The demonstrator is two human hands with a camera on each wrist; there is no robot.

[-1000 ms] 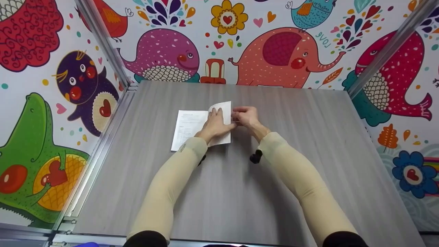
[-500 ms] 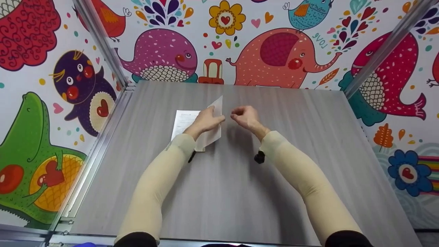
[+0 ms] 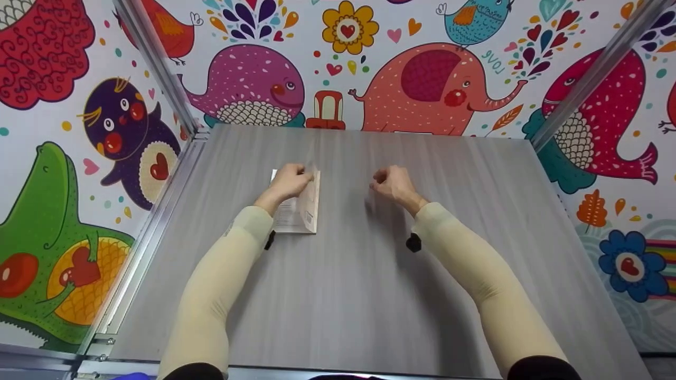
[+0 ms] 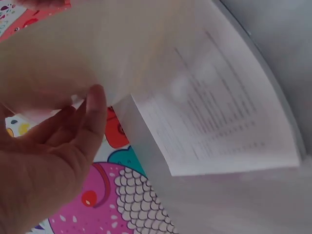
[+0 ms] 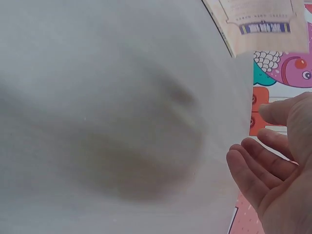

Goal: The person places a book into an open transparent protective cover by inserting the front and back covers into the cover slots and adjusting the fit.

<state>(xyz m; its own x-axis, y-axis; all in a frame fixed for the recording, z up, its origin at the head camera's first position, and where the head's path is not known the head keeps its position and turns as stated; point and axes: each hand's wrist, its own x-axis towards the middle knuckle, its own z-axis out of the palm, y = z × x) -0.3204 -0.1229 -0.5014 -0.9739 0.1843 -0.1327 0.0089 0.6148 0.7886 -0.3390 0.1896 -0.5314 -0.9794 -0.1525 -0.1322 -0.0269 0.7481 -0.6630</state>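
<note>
A thin paper booklet stands partly open on the table, left of centre. Its raised leaf shows a barcode near the lower edge in the head view, and a printed page lies under that leaf in the left wrist view. My left hand pinches the raised leaf by its free edge, thumb on the outer side; part of the fingers is hidden behind the paper. To the right, my right hand hovers over the table with loosely bent fingers, holding nothing and apart from the booklet.
The grey wood-grain table extends around both arms. Metal frame rails run along its left side, and printed cartoon walls stand behind and at the sides.
The left hand has lifted the booklet's right leaf and swung it leftward over the printed page. The right hand has drawn back from the leaf's edge, a little to the right.
</note>
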